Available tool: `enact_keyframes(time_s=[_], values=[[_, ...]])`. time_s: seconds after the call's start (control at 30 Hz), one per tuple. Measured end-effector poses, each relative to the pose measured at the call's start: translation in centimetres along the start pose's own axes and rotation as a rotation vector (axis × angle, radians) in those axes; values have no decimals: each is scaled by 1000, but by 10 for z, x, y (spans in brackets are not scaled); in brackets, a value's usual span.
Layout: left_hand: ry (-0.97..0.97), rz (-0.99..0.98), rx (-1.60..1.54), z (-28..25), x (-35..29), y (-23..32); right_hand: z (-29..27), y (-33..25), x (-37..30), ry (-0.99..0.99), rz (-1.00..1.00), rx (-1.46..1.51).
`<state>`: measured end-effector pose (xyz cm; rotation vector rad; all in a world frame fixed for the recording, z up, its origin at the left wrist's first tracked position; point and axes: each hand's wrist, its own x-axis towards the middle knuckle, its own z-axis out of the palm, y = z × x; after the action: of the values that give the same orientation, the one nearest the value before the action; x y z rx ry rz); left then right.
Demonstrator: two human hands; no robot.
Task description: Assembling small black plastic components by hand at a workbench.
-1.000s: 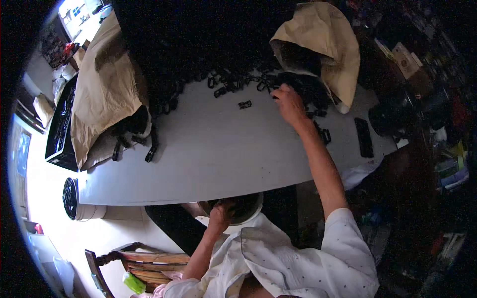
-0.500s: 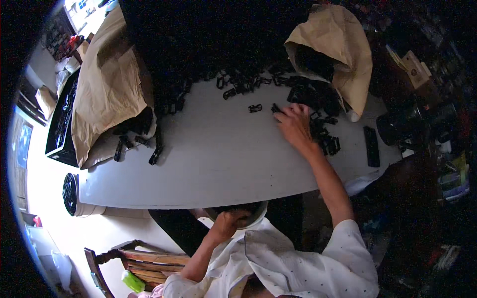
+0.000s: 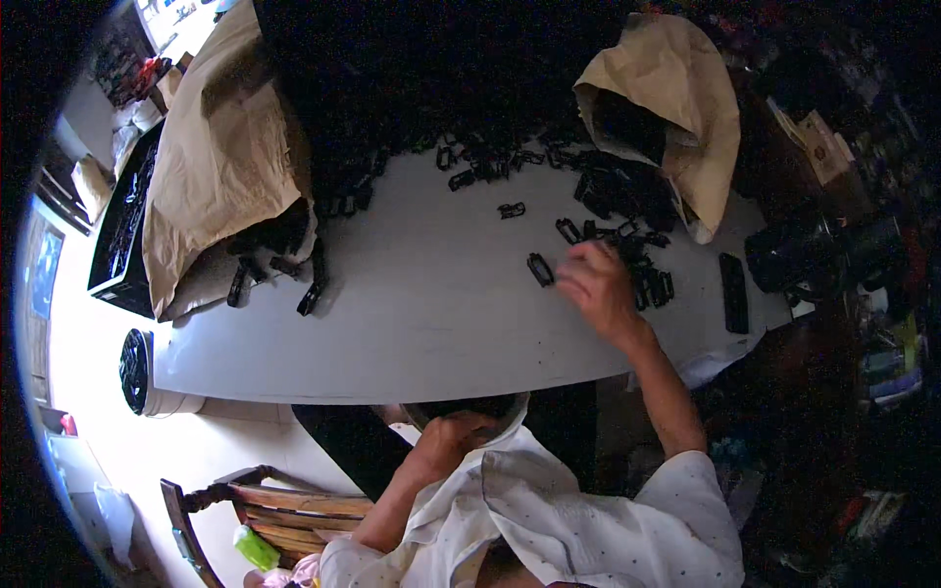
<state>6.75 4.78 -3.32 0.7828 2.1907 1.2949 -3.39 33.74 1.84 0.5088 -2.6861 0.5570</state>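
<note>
My right hand (image 3: 600,292) hovers over the right part of the white table (image 3: 392,323), its fingers apart and slightly blurred, with nothing visible in them. Just left of the fingertips lies a small black plastic piece (image 3: 540,269), oblong with an opening through its middle. Two similar pieces lie near it, one black piece (image 3: 569,231) beyond the hand and another black piece (image 3: 512,211) farther left. Below the table's front edge, my left hand (image 3: 451,439) rests at a bucket (image 3: 512,423) by my lap. Its fingers reach over the dark inside and cannot be made out.
Black pieces (image 3: 480,162) heap along the table's far side, and more spill from two brown paper bags, a left bag (image 3: 221,186) and a right bag (image 3: 701,108). A long black bar (image 3: 733,294) lies at right. A wooden chair (image 3: 304,505) stands lower left, near a filled bucket (image 3: 167,400).
My right hand has drawn nearer to me and slightly right. A black piece that was at its fingertips now lies closer on the table, apart from the fingers. My left hand stays at the bucket.
</note>
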Motion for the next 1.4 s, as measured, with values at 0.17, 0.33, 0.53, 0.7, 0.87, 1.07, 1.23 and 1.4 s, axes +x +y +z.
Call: enact_keyframes(time_s=[0.17, 0.33, 0.53, 0.7, 0.87, 1.07, 1.23, 1.4], values=[[12, -26, -100, -13, 2, 18, 22, -12, 16, -38, 309, -55], [123, -101, -321, -29, -6, 15, 44, 2, 33, -88, 244, -152], [348, -159, -472, -61, -9, 19, 36, 24, 90, -16, 77, -25], [623, -293, -567, -82, -16, 19, 47, 28, 108, -111, 13, -16], [1054, -140, 23, -110, -25, -23, 69, 48, 108, -122, -35, 40], [1139, -274, 576, -150, 9, -29, 70, 40, 82, -73, -18, -111], [1083, -274, 674, -161, 30, -47, 71, 19, 51, 73, -156, -336], [1067, -185, 667, -149, 30, -39, 41, -26, 32, -132, 278, 404]])
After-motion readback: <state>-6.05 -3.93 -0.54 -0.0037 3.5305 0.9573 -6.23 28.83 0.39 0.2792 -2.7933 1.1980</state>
